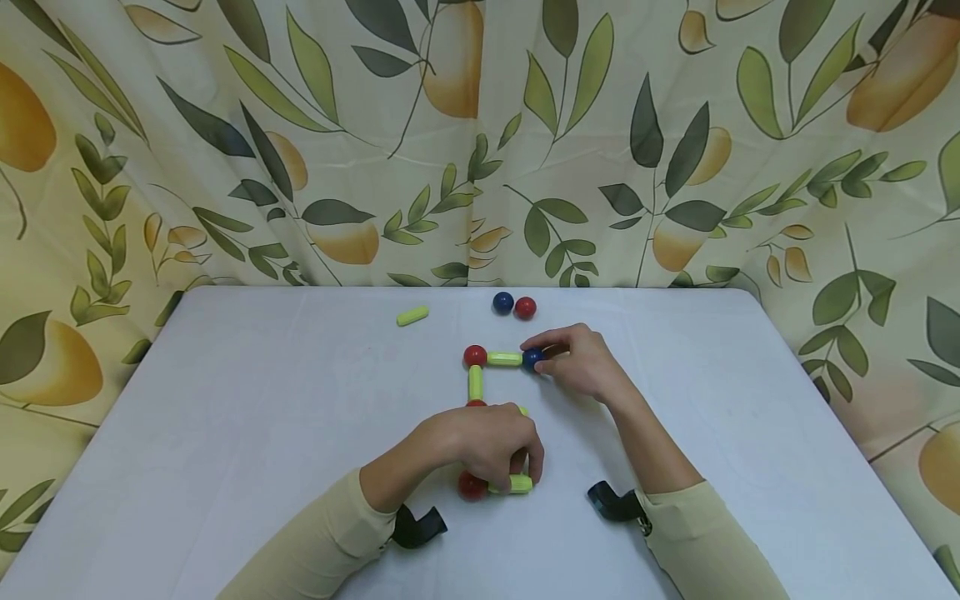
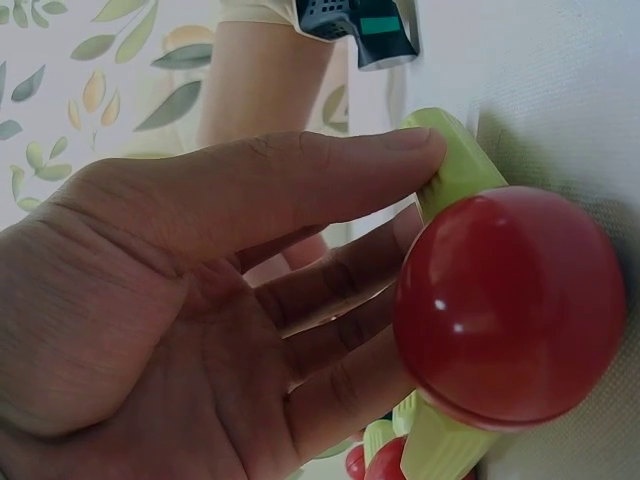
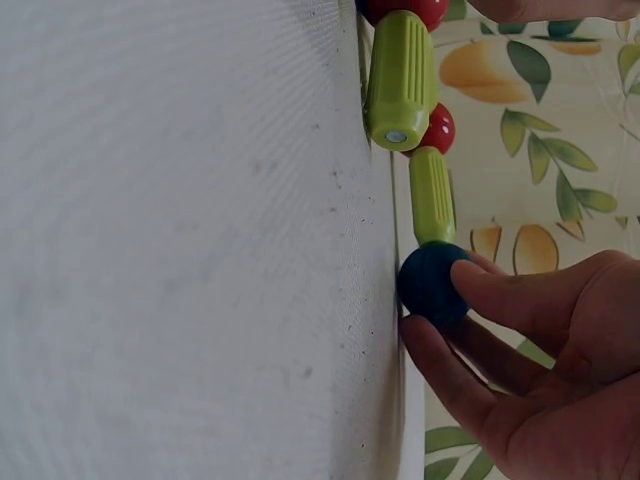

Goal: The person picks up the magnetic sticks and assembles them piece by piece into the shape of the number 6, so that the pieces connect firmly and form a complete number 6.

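Around the centre of the frame, a bracket of magnetic-looking pieces lies on the white cloth-covered bench, partly joined. A glossy red upper ball carries two yellow-green ribbed plastic rods: the upright rod runs down to a red middle ball, the top rod runs right to a dark blue ball. The right hand pinches that blue ball in its fingers, touching the rod's end. Lower down, the left hand grasps the yellow-green lower rod, which meets a red lower ball — its palm hides much of the middle from above.

Most of the frame seems built; the lower rod's right end looks unfilled. Left over, apart from the build, are a loose yellow-green rod, a loose blue ball and a loose red ball.

These lie near the bench's far edge at upper middle — a nudged ball could roll off. Broad bench to left and right gives room; the tighter space is between the two hands.
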The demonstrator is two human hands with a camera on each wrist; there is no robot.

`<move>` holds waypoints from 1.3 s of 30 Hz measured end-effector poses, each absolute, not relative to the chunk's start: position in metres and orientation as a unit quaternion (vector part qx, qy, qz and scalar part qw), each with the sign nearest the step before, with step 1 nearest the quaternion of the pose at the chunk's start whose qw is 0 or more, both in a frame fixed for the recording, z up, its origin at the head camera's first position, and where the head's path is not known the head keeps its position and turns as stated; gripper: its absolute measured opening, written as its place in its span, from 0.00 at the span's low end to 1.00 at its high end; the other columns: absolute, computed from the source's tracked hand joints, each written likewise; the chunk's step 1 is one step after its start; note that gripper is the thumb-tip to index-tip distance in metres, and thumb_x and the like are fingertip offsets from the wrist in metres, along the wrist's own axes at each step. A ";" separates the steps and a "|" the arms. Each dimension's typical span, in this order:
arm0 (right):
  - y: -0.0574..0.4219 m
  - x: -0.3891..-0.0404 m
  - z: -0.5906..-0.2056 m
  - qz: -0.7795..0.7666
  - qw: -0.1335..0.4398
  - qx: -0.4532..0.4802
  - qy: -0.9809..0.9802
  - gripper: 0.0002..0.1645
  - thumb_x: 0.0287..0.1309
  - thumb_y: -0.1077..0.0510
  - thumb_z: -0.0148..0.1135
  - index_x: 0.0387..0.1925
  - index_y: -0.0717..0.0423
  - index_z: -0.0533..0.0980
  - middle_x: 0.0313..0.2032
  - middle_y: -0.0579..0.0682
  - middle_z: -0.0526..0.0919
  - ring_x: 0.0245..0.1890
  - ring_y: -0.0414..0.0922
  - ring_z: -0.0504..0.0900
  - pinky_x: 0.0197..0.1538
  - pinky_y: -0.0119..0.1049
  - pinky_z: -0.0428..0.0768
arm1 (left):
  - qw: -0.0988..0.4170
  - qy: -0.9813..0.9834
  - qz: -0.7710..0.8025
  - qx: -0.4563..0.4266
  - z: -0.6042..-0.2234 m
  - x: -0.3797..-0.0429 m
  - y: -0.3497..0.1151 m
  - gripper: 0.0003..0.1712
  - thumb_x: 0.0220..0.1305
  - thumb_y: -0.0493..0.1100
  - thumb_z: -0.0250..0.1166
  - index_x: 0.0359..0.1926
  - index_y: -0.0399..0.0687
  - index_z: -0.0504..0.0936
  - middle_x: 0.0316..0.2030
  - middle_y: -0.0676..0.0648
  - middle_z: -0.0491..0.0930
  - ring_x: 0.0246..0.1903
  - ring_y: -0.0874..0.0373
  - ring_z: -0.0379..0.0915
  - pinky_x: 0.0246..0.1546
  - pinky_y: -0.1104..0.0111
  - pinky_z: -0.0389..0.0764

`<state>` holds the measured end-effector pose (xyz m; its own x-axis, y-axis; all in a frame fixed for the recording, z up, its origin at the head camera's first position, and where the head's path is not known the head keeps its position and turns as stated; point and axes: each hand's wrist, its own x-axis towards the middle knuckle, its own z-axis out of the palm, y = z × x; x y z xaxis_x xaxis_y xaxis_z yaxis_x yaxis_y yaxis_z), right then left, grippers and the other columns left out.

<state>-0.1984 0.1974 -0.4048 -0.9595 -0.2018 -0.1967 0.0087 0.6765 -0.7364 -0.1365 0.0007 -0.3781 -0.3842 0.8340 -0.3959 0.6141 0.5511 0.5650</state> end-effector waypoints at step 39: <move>0.196 -0.198 -0.405 -0.394 0.140 -0.041 0.907 0.18 0.65 0.63 0.67 0.54 0.50 0.87 0.54 0.55 0.87 0.54 0.53 0.81 0.57 0.48 0.78 | 0.132 0.855 0.421 0.273 -0.398 -0.219 -0.066 0.16 0.63 0.34 0.73 0.52 0.43 0.87 0.42 0.47 0.86 0.42 0.55 0.81 0.46 0.67 0.86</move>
<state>-0.1977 0.1959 -0.4050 -0.9576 -0.1853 -0.2207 0.0349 0.6856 -0.7272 -0.2192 -0.0664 -0.3977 -0.8160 0.5781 0.0033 0.3555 0.4973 0.7914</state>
